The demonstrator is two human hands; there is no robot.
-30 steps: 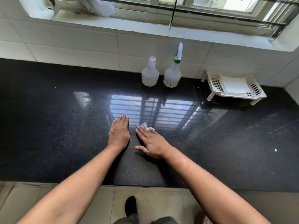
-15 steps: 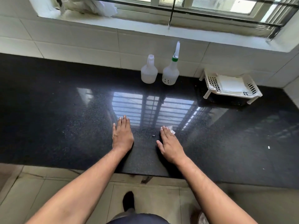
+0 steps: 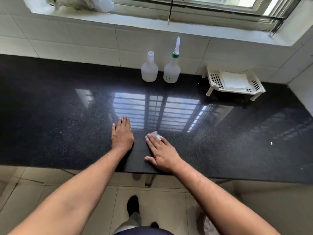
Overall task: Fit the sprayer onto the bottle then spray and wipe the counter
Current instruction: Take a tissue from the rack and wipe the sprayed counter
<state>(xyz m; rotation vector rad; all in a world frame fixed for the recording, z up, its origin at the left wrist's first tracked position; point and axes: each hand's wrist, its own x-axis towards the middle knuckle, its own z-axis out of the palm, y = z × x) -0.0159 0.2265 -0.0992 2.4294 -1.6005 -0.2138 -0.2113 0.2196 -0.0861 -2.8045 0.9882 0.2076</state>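
With the right hand point(image 3: 163, 154) lying flat, palm down, fingers stretched out and thumb splayed toward the counter edge, a small crumpled white cloth point(image 3: 156, 135) sits pinned under its fingertips, only a bit of it poking out past them; can't tell whether the fingers actually curl onto it, looks like pressing rather than pinching. Thin ring visible on one finger of that hand. Left hand point(image 3: 122, 135) just beside it, also flat on the surface, fingers together and straight, holding nothing, apart from the cloth. Both hands rest near the front edge of the black speckled counter point(image 3: 50, 116), which is glossy and mirrors the window grille right beyond the fingers. Well back, against the white tiled wall point(image 3: 76, 39), two translucent white bottles stand upright side by side: the open-neck bottle point(image 3: 149, 68) on the left with no top on it, and the bottle with sprayer point(image 3: 172, 69) on the right, green collar, white nozzle pointing up. Further right by the wall, a white plastic basket point(image 3: 213, 82) on short legs holds a folded white cloth point(image 3: 234, 80). Window sill point(image 3: 135, 22) runs above the tiles. Below the counter edge: beige floor tiles point(image 3: 160, 209) and a dark shoe point(image 3: 133, 205)
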